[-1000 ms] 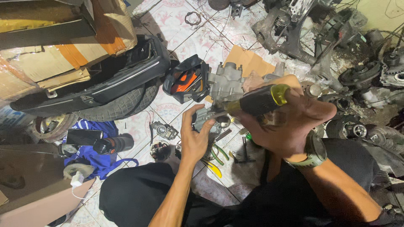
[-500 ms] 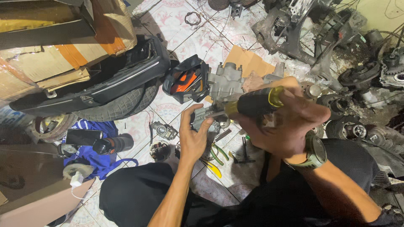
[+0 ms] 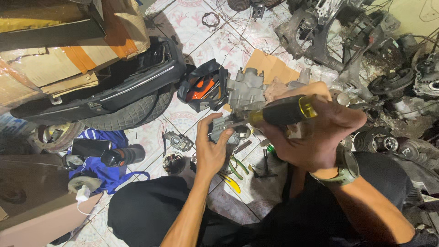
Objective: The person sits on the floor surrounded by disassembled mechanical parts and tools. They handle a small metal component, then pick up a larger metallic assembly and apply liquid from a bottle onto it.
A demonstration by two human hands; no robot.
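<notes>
My left hand grips a small grey metal engine part, held above the tiled floor. My right hand is closed around a screwdriver with a black and yellow handle. Its shaft points left into the grey part. A watch sits on my right wrist. Behind the hands stands a larger grey engine casting. My knees in black trousers fill the bottom of the view.
A black and orange motorcycle light housing lies left of the casting. A tyre and black bodywork sit at left under cardboard boxes. Pliers, small parts and a blue cloth lie on the tiles. Engine parts crowd the right.
My right hand with the screwdriver has shifted slightly, the handle tilting a little. My left hand keeps hold of the grey part in nearly the same place.
</notes>
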